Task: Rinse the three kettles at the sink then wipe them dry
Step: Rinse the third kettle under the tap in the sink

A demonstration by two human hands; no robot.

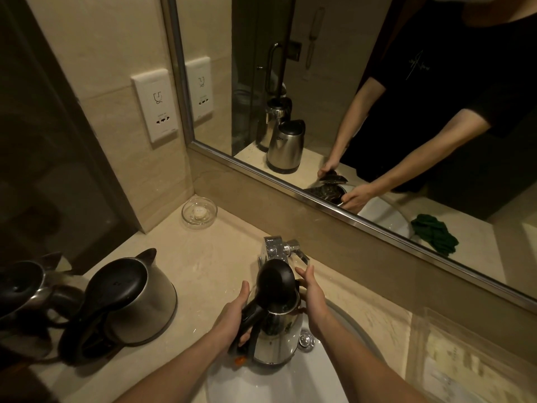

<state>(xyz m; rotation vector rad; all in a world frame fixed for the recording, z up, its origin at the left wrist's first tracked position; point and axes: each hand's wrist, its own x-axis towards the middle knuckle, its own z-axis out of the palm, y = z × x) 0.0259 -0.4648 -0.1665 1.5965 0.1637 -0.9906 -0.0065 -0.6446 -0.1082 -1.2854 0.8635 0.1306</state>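
Observation:
A steel kettle point(277, 335) with a black handle and its black lid flipped up stands over the white sink point(290, 385), just under the chrome tap point(276, 248). My left hand point(235, 309) grips the kettle's black handle. My right hand point(311, 295) rests on the kettle's right side near the rim, fingers stretched toward the tap lever. Two more steel kettles stand on the counter at the left: one with a closed black lid point(130, 301), and another point(26, 289) cut off by the frame edge.
A glass soap dish point(199, 212) sits in the back corner of the beige counter point(209, 266). A wall socket point(155, 104) is above it. The mirror point(348, 97) reflects a green cloth point(434, 234) lying right of the sink.

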